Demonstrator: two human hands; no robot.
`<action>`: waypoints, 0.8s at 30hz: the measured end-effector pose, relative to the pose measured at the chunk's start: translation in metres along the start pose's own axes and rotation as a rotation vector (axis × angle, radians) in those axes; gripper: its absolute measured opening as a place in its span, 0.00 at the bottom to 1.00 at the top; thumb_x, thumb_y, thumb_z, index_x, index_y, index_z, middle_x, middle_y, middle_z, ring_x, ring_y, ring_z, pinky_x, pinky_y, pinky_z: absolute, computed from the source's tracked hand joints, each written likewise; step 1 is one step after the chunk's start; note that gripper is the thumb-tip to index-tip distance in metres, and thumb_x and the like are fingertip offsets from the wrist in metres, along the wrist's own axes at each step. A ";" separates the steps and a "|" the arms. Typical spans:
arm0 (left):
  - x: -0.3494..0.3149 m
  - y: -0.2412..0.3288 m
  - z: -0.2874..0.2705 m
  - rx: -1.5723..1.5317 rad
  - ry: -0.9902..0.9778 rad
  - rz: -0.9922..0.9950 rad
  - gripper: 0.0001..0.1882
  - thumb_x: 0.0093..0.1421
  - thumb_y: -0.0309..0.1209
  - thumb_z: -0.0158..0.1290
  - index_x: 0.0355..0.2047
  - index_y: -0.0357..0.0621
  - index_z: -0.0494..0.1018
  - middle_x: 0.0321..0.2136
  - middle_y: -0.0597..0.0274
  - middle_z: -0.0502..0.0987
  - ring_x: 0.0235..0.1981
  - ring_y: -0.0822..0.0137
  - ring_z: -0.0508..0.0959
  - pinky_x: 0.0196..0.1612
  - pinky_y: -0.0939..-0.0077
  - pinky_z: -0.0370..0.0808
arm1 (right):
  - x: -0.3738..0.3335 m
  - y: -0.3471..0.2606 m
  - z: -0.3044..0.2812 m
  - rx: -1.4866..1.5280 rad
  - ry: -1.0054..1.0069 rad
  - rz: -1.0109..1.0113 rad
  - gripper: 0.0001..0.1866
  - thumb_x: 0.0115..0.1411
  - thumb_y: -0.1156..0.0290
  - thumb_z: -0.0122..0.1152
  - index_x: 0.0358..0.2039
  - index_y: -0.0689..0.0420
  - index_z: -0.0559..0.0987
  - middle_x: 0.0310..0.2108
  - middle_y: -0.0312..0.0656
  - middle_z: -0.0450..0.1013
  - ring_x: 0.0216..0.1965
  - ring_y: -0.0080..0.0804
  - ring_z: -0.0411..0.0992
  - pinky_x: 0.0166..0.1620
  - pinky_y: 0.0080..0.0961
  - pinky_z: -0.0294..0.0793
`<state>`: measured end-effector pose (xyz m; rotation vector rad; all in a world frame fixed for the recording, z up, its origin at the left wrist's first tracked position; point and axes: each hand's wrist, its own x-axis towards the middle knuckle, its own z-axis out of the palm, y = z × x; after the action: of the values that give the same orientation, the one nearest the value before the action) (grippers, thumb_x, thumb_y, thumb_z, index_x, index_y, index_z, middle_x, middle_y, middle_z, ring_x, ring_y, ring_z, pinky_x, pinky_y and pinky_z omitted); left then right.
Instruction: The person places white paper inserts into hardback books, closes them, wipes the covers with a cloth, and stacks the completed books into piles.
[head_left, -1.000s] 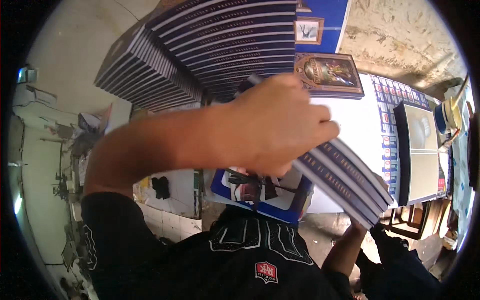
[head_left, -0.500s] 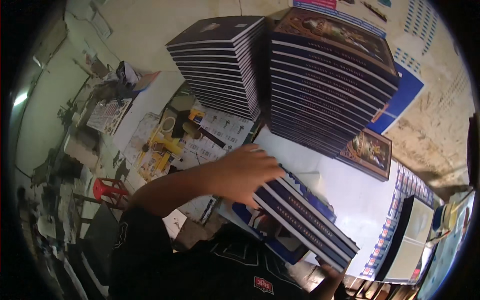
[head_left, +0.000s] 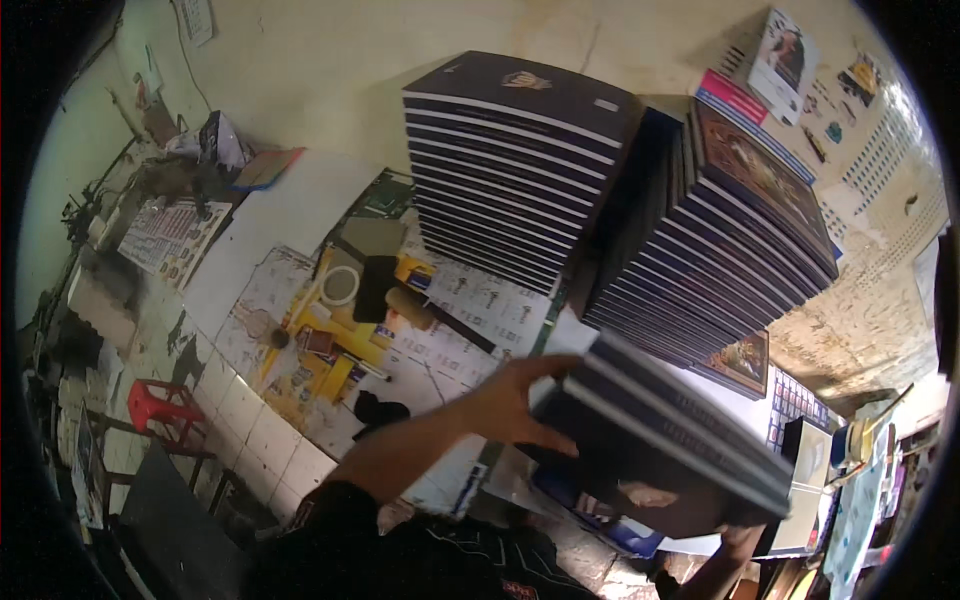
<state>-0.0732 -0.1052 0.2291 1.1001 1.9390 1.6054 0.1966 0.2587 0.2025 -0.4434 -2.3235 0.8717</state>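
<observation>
A small stack of thick, dark hardcover books (head_left: 650, 440) is held between my two hands in front of me, tilted so that a dark cover and the spines show. My left hand (head_left: 525, 395) grips its left end, thumb on the near cover and fingers over the top. At the right lower corner, my right hand (head_left: 742, 540) holds the other end; most of its fingers are hidden behind the books. Beyond stand a tall stack of dark books (head_left: 500, 185) and, to its right, a leaning stack of books with ornate brown covers (head_left: 710, 250).
A blue-printed book or sheet (head_left: 625, 535) lies below the held books. On the table's left are a hammer (head_left: 435, 315), a tape roll (head_left: 340, 286) and yellow scraps. A single brown-covered book (head_left: 745, 362) sits beneath the right stack. A red stool (head_left: 168, 408) stands on the floor.
Both hands have raised the held books and turned them, so a dark cover now faces me. The whole view has shifted, and the right-hand tall stack now appears leaning.
</observation>
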 end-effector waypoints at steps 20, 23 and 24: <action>0.208 0.062 -0.390 0.767 0.319 -0.320 0.37 0.64 0.61 0.42 0.53 0.38 0.74 0.56 0.41 0.70 0.56 0.47 0.71 0.59 0.55 0.64 | 0.435 -0.262 0.249 0.077 -0.239 0.230 0.36 0.50 0.41 0.68 0.42 0.65 0.82 0.35 0.53 0.79 0.33 0.40 0.78 0.41 0.30 0.76; 0.204 0.057 -0.411 0.851 0.337 -0.256 0.39 0.63 0.61 0.43 0.54 0.35 0.72 0.52 0.39 0.73 0.52 0.47 0.75 0.59 0.56 0.66 | 0.415 -0.299 0.262 0.165 -0.254 0.101 0.37 0.47 0.38 0.69 0.42 0.63 0.82 0.35 0.52 0.79 0.33 0.40 0.78 0.42 0.31 0.76; 0.208 0.053 -0.412 0.940 0.310 -0.162 0.43 0.62 0.64 0.42 0.56 0.34 0.70 0.49 0.37 0.75 0.49 0.48 0.77 0.59 0.57 0.66 | 0.423 -0.303 0.256 0.155 -0.255 0.117 0.37 0.47 0.38 0.69 0.42 0.63 0.82 0.35 0.52 0.79 0.33 0.40 0.78 0.42 0.31 0.76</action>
<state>-0.4815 -0.2072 0.4268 0.9619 3.0288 0.7658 -0.3173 0.1258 0.4358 -0.4258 -2.4537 1.2176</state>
